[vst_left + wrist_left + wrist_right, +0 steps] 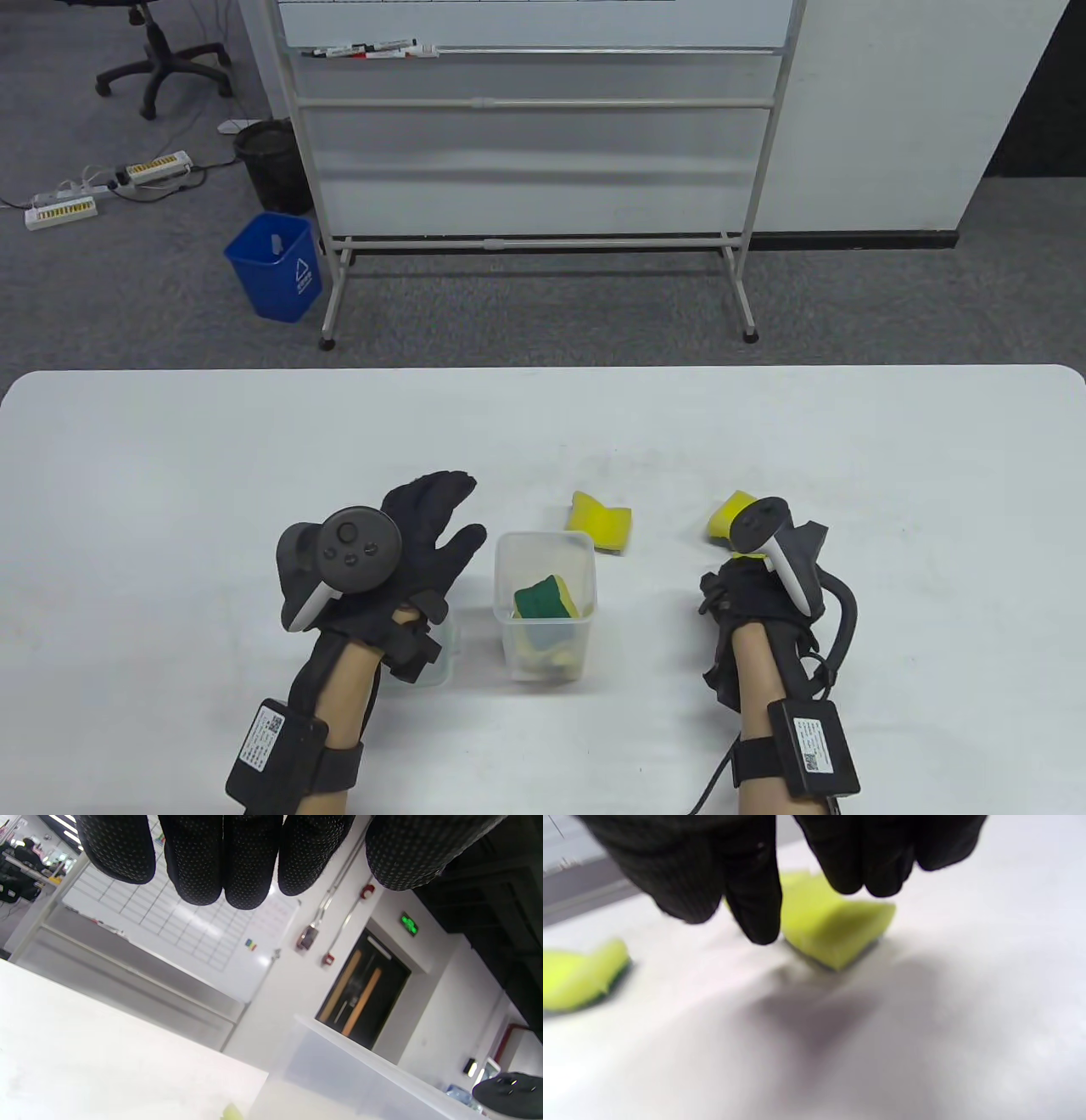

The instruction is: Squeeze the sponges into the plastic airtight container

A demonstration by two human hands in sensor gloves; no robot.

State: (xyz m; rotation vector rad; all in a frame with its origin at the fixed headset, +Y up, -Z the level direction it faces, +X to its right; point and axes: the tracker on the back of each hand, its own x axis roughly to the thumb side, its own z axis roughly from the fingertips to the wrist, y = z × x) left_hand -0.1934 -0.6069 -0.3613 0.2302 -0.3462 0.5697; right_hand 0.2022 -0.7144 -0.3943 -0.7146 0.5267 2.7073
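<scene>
A: Two sponges lie loose on the bench; one (601, 523) just beyond the container (545, 604), one (831, 925) under the right hand (759, 556), fingers spread, not gripping.

B: Left hand (399, 543) spread, holding nothing; container unbraced; a hard push could tip it or eject the packed sponge (543, 597).
</scene>
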